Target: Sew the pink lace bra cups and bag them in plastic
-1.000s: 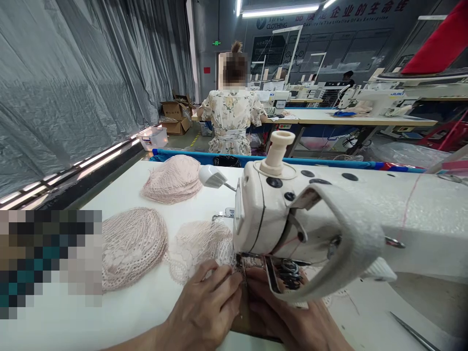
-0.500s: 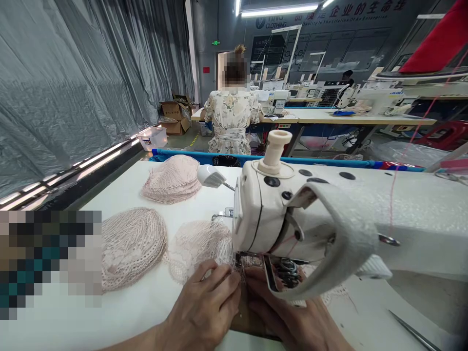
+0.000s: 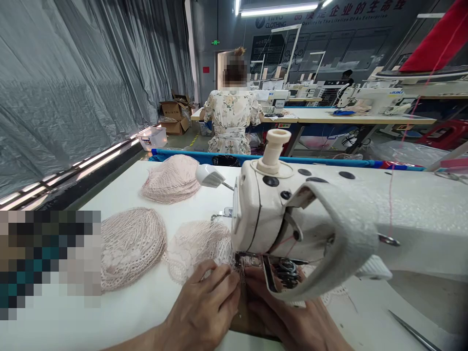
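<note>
Under the head of a white sewing machine point(image 3: 310, 214) lies a piece of pale pink lace point(image 3: 197, 243), spread out to the left of the needle area. My left hand point(image 3: 208, 302) has its fingers bent and pressed together on the near edge of this lace. Close beside it, my right hand point(image 3: 281, 307) reaches in below the machine head, its fingertips at the lace by the presser foot. The machine's parts partly cover the right fingers, so their grip is hidden. A bit more lace point(image 3: 334, 292) shows to the right of the machine head.
Two stacks of pink lace cups, one nearer point(image 3: 133, 246) and one farther point(image 3: 171, 179), lie on the white table point(image 3: 120, 321). Pointed metal tweezers point(image 3: 413, 331) rest at the right front. A co-worker point(image 3: 234, 117) sits ahead, facing away, by another sewing machine point(image 3: 274, 101).
Almost nothing differs. Both hands and the lace stay in the same place, and the view has shifted very slightly.
</note>
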Demonstrator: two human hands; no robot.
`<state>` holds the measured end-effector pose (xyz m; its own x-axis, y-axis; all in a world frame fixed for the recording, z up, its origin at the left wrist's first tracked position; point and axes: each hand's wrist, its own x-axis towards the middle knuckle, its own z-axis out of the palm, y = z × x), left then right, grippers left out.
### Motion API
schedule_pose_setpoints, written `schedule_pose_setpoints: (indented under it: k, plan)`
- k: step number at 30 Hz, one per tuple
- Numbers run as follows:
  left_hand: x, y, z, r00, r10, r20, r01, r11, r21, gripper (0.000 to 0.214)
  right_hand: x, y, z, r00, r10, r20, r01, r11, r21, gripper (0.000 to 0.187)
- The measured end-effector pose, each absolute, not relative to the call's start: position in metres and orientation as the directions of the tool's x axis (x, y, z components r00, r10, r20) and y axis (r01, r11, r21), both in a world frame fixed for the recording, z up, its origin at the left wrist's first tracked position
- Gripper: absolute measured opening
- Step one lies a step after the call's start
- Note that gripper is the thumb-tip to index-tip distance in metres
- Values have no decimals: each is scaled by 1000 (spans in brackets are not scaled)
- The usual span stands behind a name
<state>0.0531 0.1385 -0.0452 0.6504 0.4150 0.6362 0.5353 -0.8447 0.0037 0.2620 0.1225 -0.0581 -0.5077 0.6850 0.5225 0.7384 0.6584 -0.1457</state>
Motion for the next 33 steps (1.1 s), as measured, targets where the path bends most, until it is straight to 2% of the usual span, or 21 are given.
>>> schedule_pose_setpoints:
  k: [33]
  plan:
    - [52, 139, -48, 671, 423, 609, 537, -844, -6, 17, 264, 122, -60, -529, 685, 501, 732, 667, -138, 24]
